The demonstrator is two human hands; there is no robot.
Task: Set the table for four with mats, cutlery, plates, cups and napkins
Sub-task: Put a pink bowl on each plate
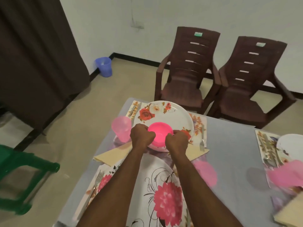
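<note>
Fingers of both hands curl round the rim of a pink bowl, the left hand and right hand each in a closed grip, over a floral plate on the grey counter. Two brown chairs stand beyond, near the white wall.

Two bare arms come into view from the bottom, and there are no sleeves on them as far up as I can see. The left hand and the right hand wear nothing, no gloves, no rings, no watch or band on the wrists. The arms are long and slim, and each ends in a rounded fist shape.
</note>
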